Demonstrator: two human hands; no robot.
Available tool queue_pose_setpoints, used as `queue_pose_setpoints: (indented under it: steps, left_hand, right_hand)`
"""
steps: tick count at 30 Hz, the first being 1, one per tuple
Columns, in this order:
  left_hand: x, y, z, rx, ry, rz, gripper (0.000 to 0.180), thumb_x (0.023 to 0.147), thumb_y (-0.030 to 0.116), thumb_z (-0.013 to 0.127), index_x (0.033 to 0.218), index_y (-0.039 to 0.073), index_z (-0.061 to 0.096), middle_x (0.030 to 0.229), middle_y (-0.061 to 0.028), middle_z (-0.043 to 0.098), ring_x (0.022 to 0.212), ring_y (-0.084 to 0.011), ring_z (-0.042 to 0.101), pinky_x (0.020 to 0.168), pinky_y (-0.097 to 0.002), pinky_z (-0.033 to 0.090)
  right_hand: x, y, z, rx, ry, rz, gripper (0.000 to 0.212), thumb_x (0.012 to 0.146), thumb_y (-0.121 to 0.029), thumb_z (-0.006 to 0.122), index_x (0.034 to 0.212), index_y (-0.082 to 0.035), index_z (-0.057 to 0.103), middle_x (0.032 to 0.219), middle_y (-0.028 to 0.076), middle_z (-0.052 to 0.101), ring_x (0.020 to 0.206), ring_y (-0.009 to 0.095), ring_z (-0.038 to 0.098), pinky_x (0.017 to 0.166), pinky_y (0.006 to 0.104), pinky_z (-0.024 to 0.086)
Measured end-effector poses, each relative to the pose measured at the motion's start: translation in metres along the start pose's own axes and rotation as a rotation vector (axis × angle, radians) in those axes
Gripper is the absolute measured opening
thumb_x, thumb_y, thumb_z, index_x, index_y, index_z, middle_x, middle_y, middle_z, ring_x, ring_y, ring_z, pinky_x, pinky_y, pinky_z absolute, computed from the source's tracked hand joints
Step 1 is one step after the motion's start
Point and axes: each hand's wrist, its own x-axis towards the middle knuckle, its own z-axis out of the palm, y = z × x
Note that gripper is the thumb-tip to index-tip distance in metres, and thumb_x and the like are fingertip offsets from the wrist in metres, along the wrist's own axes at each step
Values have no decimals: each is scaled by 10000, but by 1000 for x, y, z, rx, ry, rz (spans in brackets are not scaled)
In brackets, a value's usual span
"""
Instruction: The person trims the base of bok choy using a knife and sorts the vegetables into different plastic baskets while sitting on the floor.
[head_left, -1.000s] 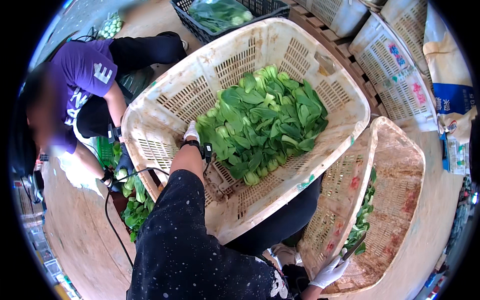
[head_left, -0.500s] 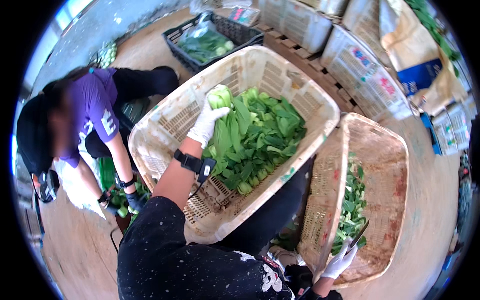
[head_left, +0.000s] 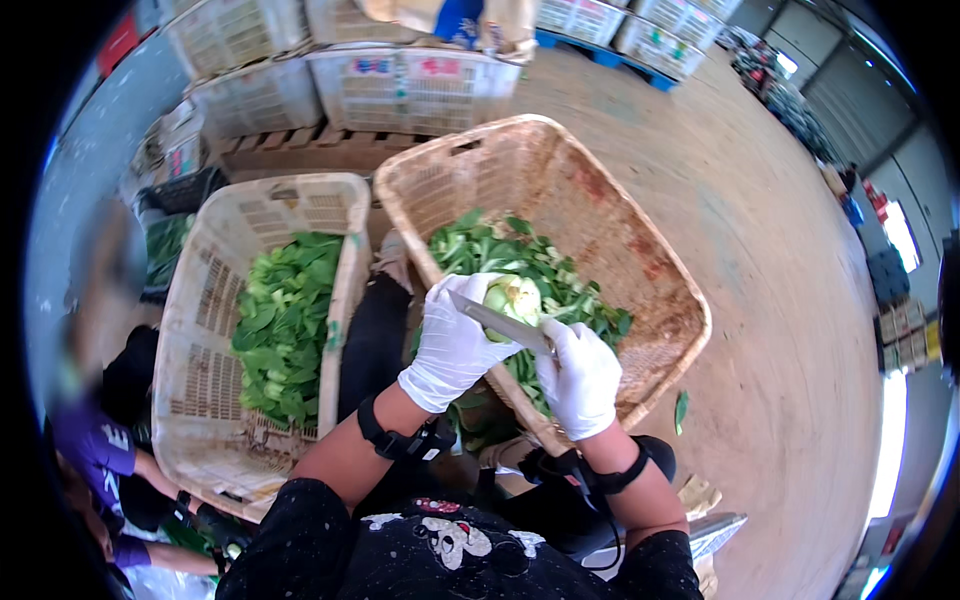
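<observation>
Gloved in white, my left hand (head_left: 445,345) is wrapped round a head of bok choy (head_left: 520,296), its pale cut base turned up. My right hand (head_left: 582,382), also gloved, grips a knife (head_left: 500,322) whose blade lies across the near side of the base. Both hands are over the near left rim of a stained plastic crate (head_left: 625,250), which holds loose trimmed leaves (head_left: 490,248). To the left stands a second crate (head_left: 190,400) with several heads of bok choy (head_left: 290,330) in it. The bok choy's leaves are mostly hidden behind my left hand.
A co-worker in a purple shirt (head_left: 92,440) bends at the lower left, hands among greens. Stacked white crates (head_left: 420,95) stand on a wooden pallet (head_left: 300,150) at the back. A dark crate (head_left: 195,185) is behind the left one. A stray leaf (head_left: 681,412) lies on the floor.
The view has swung right. My left hand has brought the bok choy from the left crate to the right one, and my right hand has raised the knife to its base.
</observation>
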Motion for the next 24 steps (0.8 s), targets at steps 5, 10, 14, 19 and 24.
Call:
queue_pose_setpoints:
  steps: [5,10,14,19,24]
  left_hand:
    - [1,15,27,-36,-79,-5,569,618,341,827,1049,76,567,926,-117,594,898,-331,555,796,-449,418]
    - [3,23,39,-183,-119,-49,584,609,265,852,1048,41,538,906,-124,602,806,-307,599,710,-403,474]
    - [1,25,50,-391,-199,-202,621,647,120,814,1148,30,458,999,-90,581,872,-214,599,828,-357,494]
    - [-3,17,56,-235,-352,-46,815,692,133,748,1353,25,284,1267,-180,416,1201,-313,421,1044,-394,337]
    - [9,27,39,-553,-537,-32,615,839,246,649,1327,-15,379,1156,-208,528,1090,-322,520,961,-398,393]
  right_hand:
    - [-18,34,-4,3,35,52,329,704,-79,670,1028,-84,615,727,74,542,665,264,566,579,372,461]
    - [-19,66,18,-86,140,110,129,791,-162,649,907,-132,600,684,93,542,636,270,576,572,391,466]
    - [-43,144,22,99,-98,720,146,915,-242,554,939,-111,616,770,116,634,649,212,631,611,323,501]
    - [-13,75,-6,1425,-140,451,550,834,-128,692,1323,-15,465,1237,53,556,1071,130,536,942,281,424]
    - [-12,90,-16,1474,-327,465,713,744,-178,776,1336,-6,418,1229,59,542,1089,133,518,950,289,413]
